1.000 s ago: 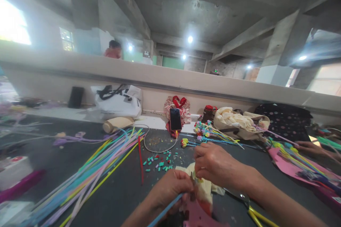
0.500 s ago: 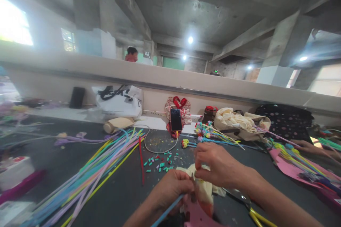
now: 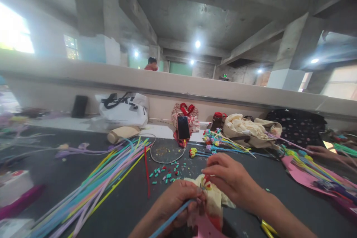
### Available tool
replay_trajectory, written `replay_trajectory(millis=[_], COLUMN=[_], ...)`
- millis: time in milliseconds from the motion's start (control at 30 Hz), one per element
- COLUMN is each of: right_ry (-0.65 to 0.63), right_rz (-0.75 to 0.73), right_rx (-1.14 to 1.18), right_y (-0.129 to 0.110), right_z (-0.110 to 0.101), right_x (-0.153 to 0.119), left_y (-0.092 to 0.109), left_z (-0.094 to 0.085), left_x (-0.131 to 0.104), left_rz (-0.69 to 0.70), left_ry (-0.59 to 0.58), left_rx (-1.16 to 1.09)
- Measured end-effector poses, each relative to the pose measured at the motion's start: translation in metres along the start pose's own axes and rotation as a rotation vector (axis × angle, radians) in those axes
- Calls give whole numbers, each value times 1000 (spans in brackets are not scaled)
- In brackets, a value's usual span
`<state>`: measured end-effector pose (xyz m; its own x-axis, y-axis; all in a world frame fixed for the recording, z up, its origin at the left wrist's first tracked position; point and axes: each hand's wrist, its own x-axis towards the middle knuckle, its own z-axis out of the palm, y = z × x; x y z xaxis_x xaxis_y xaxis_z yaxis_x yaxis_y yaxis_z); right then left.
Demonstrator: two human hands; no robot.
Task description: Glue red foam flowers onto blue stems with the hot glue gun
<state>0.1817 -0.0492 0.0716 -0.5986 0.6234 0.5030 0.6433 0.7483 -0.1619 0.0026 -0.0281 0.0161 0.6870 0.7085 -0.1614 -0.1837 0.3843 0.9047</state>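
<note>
My left hand (image 3: pixel 181 198) is closed round a light blue pipe cleaner (image 3: pixel 171 217), which slants down toward the lower edge. At its upper end sits a small red and yellow flower head (image 3: pixel 206 183). From above, the bent fingers of my right hand (image 3: pixel 234 178) pinch at this flower; the exact contact is partly hidden. Below both hands lies a cream cloth (image 3: pixel 216 200), with a pink piece (image 3: pixel 208 227) in front of it. Yellow-handled scissors (image 3: pixel 266 227) lie under my right forearm, their blades mostly covered.
A bundle of coloured pipe cleaners (image 3: pixel 111 178) spreads across the left. Small green and red cut bits (image 3: pixel 167 174) dot the middle. Finished flower stems (image 3: pixel 216 143) lie farther back, near a phone (image 3: pixel 183 128) on a cable. Another person's hand (image 3: pixel 320 152) is at the right.
The red and yellow flower head now shows between my hands. My right forearm has come down over the scissors. A person in the background appears farther right.
</note>
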Motion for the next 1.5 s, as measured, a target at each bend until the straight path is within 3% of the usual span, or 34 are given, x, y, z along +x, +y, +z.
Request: replay_trajectory(millis=[100, 267, 600, 867, 1033, 1133, 1300, 1500], right_ry=[63, 249, 48, 144, 151, 157, 148, 88], right_rz=[-18, 211, 345, 683, 791, 785, 648, 580], right_rx=[-8, 116, 131, 126, 72, 56, 130, 616], right_y=[-1, 1, 12, 40, 58, 52, 31, 15], right_z=[4, 2, 25, 12, 3, 2, 7, 26], right_x=[2, -4, -33, -69, -88, -79, -42, 2], left_y=[1, 4, 5, 5, 6, 6, 9, 8], left_z=[3, 6, 3, -3, -4, -4, -4, -6], left_x=[-2, -5, -4, -4, -6, -9, -13, -12], left_rz=[64, 134, 124, 141, 152, 149, 176, 160], left_ry=[-5, 132, 247, 193, 198, 173, 159, 159], left_rx=[-96, -348, -438, -421, -410, -391, -391, -378])
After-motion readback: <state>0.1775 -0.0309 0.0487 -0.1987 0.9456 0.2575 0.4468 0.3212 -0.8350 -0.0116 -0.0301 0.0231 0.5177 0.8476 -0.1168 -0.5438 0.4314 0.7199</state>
